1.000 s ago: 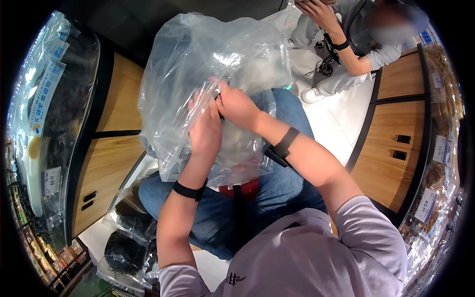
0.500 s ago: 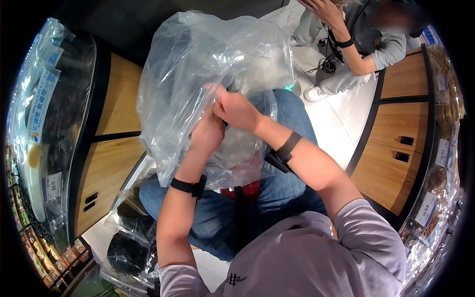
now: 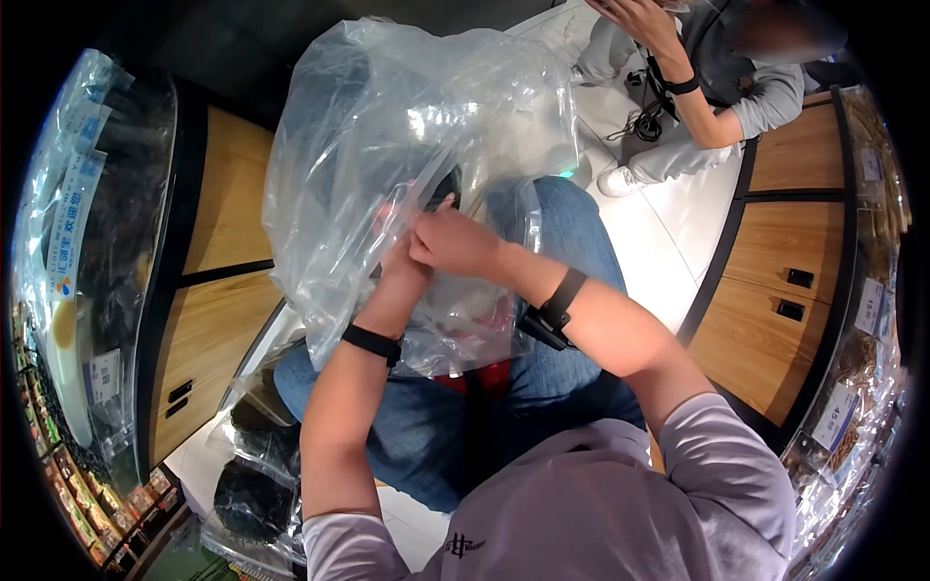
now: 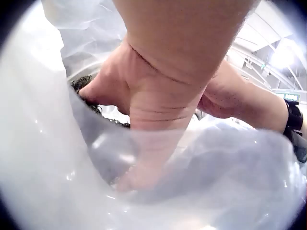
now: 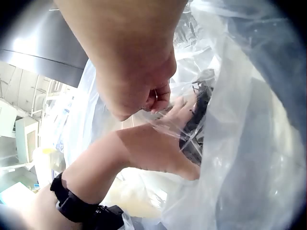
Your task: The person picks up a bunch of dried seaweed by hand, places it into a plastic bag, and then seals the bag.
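A large clear plastic bag (image 3: 339, 126) stands puffed out over the wearer's lap. My left hand (image 5: 153, 148) reaches inside it, the thumb and fingers spread around a bundle of dark dried strands (image 5: 201, 108). The same dark strands (image 4: 82, 82) show beyond that hand in the left wrist view. Just over the left wrist is my right hand (image 3: 455, 242), its fingers curled in and pinching a fold of the plastic. Film covers part of the left hand in the head view.
Clear packets of dark dried goods (image 3: 254, 494) lie on the floor at lower left. Wooden cabinets (image 3: 228, 329) with glazed displays flank both sides. Another person (image 3: 697, 107) squats at upper right beside coiled cables (image 3: 641, 126).
Both hands have shifted slightly towards the wearer's body, and the right has tipped lower. A dark patch now shows through the bag just beyond the right hand.
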`<state>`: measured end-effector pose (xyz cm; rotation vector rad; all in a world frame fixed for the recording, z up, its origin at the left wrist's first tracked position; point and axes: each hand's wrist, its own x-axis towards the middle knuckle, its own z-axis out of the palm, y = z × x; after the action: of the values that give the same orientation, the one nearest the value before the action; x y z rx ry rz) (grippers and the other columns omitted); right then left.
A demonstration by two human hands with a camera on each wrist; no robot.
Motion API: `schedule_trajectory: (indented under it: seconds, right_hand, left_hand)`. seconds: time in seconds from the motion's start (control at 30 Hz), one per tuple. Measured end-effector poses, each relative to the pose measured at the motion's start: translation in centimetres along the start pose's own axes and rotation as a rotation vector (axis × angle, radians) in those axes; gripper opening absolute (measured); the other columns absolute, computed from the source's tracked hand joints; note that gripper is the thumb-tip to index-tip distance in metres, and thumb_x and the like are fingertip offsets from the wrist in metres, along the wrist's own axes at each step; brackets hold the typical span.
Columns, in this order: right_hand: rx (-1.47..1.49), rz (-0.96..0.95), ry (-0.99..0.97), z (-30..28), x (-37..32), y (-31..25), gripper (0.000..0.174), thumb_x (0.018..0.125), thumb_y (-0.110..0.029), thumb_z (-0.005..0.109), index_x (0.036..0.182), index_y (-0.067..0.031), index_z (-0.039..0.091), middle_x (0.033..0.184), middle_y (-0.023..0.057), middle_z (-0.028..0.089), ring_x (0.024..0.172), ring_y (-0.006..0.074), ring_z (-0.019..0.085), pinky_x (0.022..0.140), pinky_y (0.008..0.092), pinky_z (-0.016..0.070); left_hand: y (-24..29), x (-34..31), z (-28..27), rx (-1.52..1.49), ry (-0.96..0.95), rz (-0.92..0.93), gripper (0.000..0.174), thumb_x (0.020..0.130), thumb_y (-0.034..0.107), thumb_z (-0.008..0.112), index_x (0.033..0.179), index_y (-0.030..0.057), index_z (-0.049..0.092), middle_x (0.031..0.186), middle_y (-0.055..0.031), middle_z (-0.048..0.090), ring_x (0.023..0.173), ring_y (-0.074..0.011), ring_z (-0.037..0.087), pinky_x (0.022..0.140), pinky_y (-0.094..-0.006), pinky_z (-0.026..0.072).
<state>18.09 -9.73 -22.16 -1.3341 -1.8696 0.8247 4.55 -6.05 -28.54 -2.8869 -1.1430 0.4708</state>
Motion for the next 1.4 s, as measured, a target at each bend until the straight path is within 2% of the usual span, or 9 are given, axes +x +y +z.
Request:
schedule_trajectory:
  seconds: [0.1,0.4,0.5,0.63,0.7,0.77,0.87,0.97,1.4]
  right_hand:
    - [-0.077,0.044,-0.245,-0.4,0.2,-0.4,0.064,0.086,-0.012,0.054,0.147,-0.0110,0.035,0.078,0.0197,0.065,0.074,0.0397,0.065,0.069,0.0478,0.0508]
    - [0.160,0.045,-0.128,-1.4,0.0,-0.4,0.057,0.088,-0.013,0.059,0.142,-0.0063,0.042,0.071,0.0146,0.062,0.065,0.0330,0.063,0.062,0.0416,0.0494]
    - [0.239,0.059,-0.108,-1.4,0.1,0.7,0.055,0.087,-0.017,0.066,0.136,-0.0005,0.046,0.065,0.0038,0.054,0.058,0.0179,0.056,0.056,0.0335,0.0439]
    - [0.433,0.403,0.420,-1.2,0.6,4.1,0.061,0.084,-0.024,0.075,0.134,-0.0023,0.046,0.075,-0.0020,0.056,0.070,0.0093,0.056,0.065,0.0295,0.0475]
    - [0.190,0.722,0.909,1.1,1.0,8.3,0.061,0.079,-0.032,0.078,0.123,0.0028,0.054,0.091,0.0114,0.063,0.093,0.0192,0.060,0.085,0.0334,0.0477]
    - [0.419,0.815,0.921,1.6,1.1,9.8,0.063,0.075,-0.039,0.080,0.116,0.0040,0.058,0.110,0.0183,0.060,0.106,0.0265,0.056,0.095,0.0364,0.0432]
    - [1.119,1.232,0.368,-0.1,1.5,7.6,0.059,0.075,-0.046,0.080,0.112,-0.0024,0.065,0.113,0.0119,0.065,0.106,0.0247,0.059,0.090,0.0419,0.0453]
    - [1.408,1.089,0.349,-1.4,2.2,5.2,0.052,0.076,-0.043,0.079,0.106,-0.0033,0.067,0.101,0.0096,0.067,0.101,0.0229,0.061,0.086,0.0428,0.0458]
    - [1.318,0.999,0.439,1.2,2.3,9.1,0.042,0.070,-0.024,0.082,0.096,0.0055,0.067,0.091,0.0136,0.067,0.080,0.0245,0.066,0.069,0.0363,0.0504]
  left_hand:
    - [-0.1,1.1,0.0,0.048,0.029,-0.003,0.067,0.093,0.040,0.051,0.154,0.0377,0.025,0.162,-0.0169,0.015,0.151,-0.0360,0.003,0.119,-0.0559,0.0106]
    - [-1.5,0.2,-4.4,0.073,0.007,0.143,0.064,0.093,0.039,0.050,0.153,0.0321,0.030,0.157,-0.0143,0.031,0.139,-0.0353,0.034,0.115,-0.0503,0.0221]
    - [-2.4,0.7,-5.1,-0.699,-0.104,0.134,0.059,0.090,0.030,0.056,0.147,0.0226,0.042,0.149,-0.0176,0.040,0.132,-0.0374,0.041,0.112,-0.0467,0.0277]
    - [-1.9,0.4,-4.0,-0.360,0.190,-0.003,0.048,0.086,0.018,0.064,0.133,0.0113,0.056,0.141,-0.0204,0.048,0.124,-0.0407,0.048,0.102,-0.0496,0.0384]
    - [-2.3,1.0,-1.8,-0.535,0.438,-0.021,0.049,0.089,0.022,0.064,0.136,0.0132,0.054,0.141,-0.0204,0.049,0.125,-0.0389,0.049,0.103,-0.0487,0.0393]
    - [-1.3,0.8,-3.7,-0.460,0.437,-0.096,0.052,0.088,0.026,0.066,0.137,0.0134,0.052,0.141,-0.0200,0.049,0.126,-0.0386,0.049,0.104,-0.0483,0.0391]
    - [-0.7,1.1,-4.3,-0.398,0.432,-0.205,0.061,0.085,0.033,0.071,0.139,0.0132,0.050,0.141,-0.0187,0.049,0.127,-0.0385,0.049,0.106,-0.0473,0.0390]
    - [-0.9,1.5,-4.5,-0.415,0.401,-0.260,0.072,0.079,0.039,0.076,0.140,0.0124,0.049,0.139,-0.0178,0.052,0.126,-0.0394,0.050,0.106,-0.0466,0.0400]
    - [-2.3,1.5,-7.5,-0.797,0.230,-0.406,0.086,0.061,0.038,0.090,0.126,-0.0027,0.051,0.120,-0.0217,0.061,0.111,-0.0359,0.061,0.096,-0.0430,0.0473]
